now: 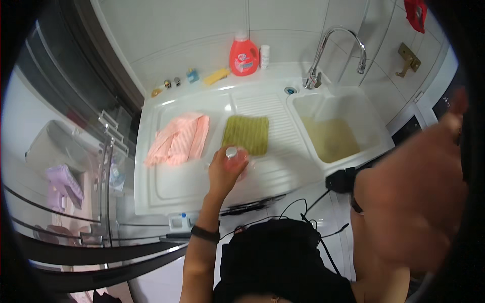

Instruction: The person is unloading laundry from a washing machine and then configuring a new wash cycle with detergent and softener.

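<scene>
My left hand [226, 171] is wrapped round a small clear bottle of pink liquid [236, 162] with a silvery cap, held over the white washboard sink counter [283, 169]. Just beyond it a ribbed olive-green cloth [246, 132] lies flat, its near edge partly covered by the hand and bottle. A crumpled striped pink cloth [181, 139] rests to the left. My right hand [414, 197] is raised close to the camera on the right, large and smeared by motion, so its fingers cannot be read.
Yellowish water stands in the right basin [371, 108], below a curved chrome tap [316, 55]. Along the back ledge are a red detergent bottle [244, 56], a white bottle [264, 56] and a yellow sponge [216, 77]. Black cables [303, 214] hang before me. A metal rack [108, 166] stands left.
</scene>
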### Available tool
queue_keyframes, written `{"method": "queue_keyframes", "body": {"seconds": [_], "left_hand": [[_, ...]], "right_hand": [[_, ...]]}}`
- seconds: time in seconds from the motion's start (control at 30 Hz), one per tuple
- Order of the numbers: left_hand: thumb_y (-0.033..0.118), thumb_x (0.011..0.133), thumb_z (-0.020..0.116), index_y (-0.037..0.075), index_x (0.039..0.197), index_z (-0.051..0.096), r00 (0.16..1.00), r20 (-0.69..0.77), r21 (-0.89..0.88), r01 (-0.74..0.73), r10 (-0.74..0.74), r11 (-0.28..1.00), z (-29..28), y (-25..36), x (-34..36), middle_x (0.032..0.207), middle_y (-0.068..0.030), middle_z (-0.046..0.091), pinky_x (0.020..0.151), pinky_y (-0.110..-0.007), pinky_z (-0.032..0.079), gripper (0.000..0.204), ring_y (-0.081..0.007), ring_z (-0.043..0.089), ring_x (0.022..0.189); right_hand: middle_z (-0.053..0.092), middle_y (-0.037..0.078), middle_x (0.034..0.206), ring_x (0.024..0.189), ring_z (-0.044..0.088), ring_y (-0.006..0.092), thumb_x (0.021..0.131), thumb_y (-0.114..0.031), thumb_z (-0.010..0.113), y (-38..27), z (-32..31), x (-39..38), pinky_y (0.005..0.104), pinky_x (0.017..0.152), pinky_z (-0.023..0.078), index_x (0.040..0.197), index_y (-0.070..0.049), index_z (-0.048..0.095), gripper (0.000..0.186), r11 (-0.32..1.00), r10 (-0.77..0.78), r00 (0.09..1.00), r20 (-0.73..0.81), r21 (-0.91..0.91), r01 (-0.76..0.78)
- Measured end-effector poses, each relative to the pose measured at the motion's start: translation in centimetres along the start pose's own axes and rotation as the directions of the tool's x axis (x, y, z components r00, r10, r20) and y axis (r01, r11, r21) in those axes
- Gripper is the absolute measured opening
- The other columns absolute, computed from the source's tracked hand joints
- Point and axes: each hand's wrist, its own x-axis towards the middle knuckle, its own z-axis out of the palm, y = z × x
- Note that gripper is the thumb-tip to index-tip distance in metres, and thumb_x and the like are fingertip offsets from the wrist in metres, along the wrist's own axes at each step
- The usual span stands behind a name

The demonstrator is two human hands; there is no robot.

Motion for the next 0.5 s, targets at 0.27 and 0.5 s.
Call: {"method": "queue_keyframes", "body": {"seconds": [0.27, 0.5], "left_hand": [[0.021, 0.069, 0.072, 0.007, 0.097, 0.058, 0.996, -0.084, 0.01, 0.0, 0.001, 1.0, -0.2, 1.8, -0.3, 0.086, -0.0114, 0.063, 0.067, -0.034, 0.05, 0.034, -0.0267, 0.062, 0.079], [0.018, 0.065, 0.07, 0.007, 0.09, 0.053, 0.988, -0.116, 0.069, -0.094, 0.102, 0.993, -1.0, 0.7, -1.0, 0.08, -0.0113, 0.059, 0.06, -0.038, 0.047, 0.033, -0.03, 0.059, 0.074]], "right_hand": [[0.054, 0.01, 0.084, 0.077, 0.056, 0.0206, 0.072, -0.004, 0.068, 1.4, 6.0, -21.2, 0.0305, 0.063, 0.045, 0.092, -0.003, 0.056, 0.024, 0.504, 0.843, 0.327, 0.428, -0.412, -0.759], [0.05, 0.01, 0.082, 0.069, 0.054, 0.0274, 0.071, -0.006, 0.069, 3.0, 10.5, -22.0, 0.0339, 0.059, 0.046, 0.086, -0.003, 0.056, 0.019, 0.62, 0.751, 0.276, 0.599, -0.497, -0.607]]}}
